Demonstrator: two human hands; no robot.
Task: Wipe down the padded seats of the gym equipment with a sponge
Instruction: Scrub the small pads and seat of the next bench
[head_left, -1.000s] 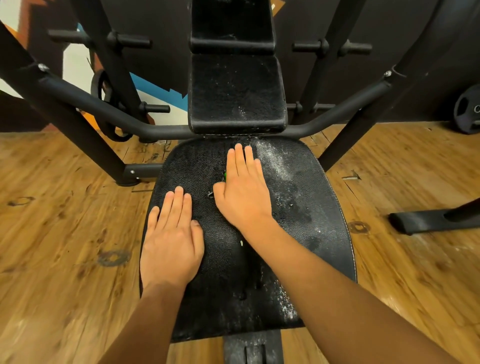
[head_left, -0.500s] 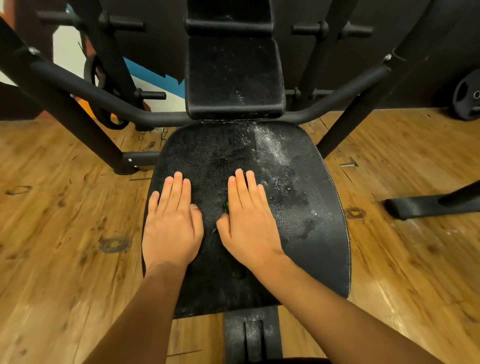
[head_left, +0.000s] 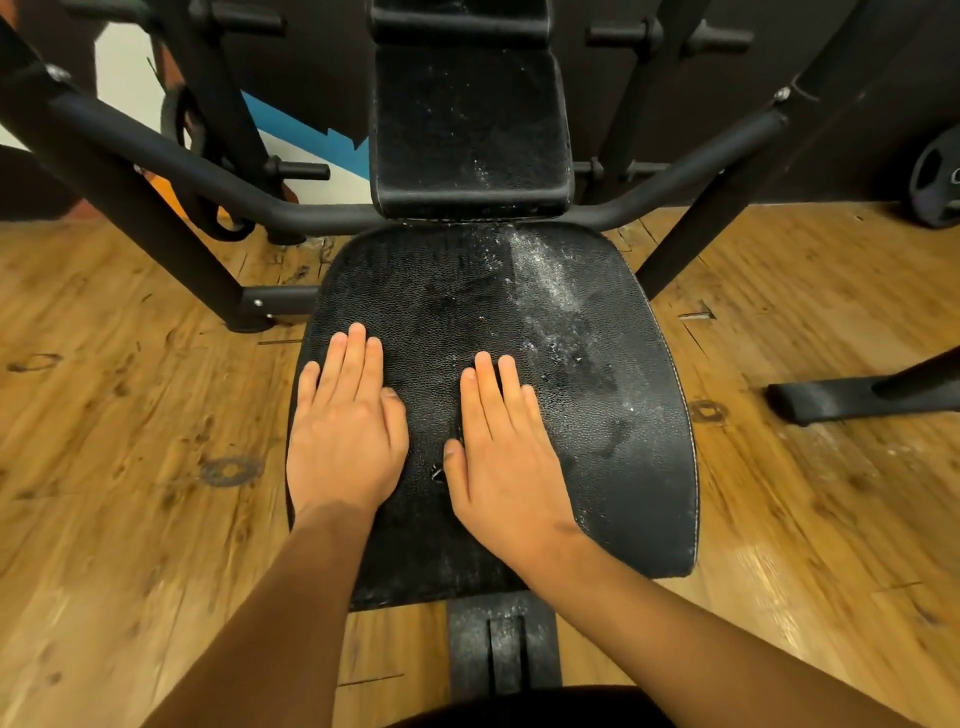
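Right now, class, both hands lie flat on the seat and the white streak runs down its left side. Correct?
No. The head view shows the white streak on the seat right of the right hand; it and the left hand lie flat.

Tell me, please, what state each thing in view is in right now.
left hand, flat on the seat pad's left part, fingers straight.
right hand, flat on the seat pad's middle, fingers straight; what it covers is hidden.
seat pad, whitish streaks and specks on its far right part.
back pad, white specks near its lower edge.
weight plate, standing on edge by the wall.
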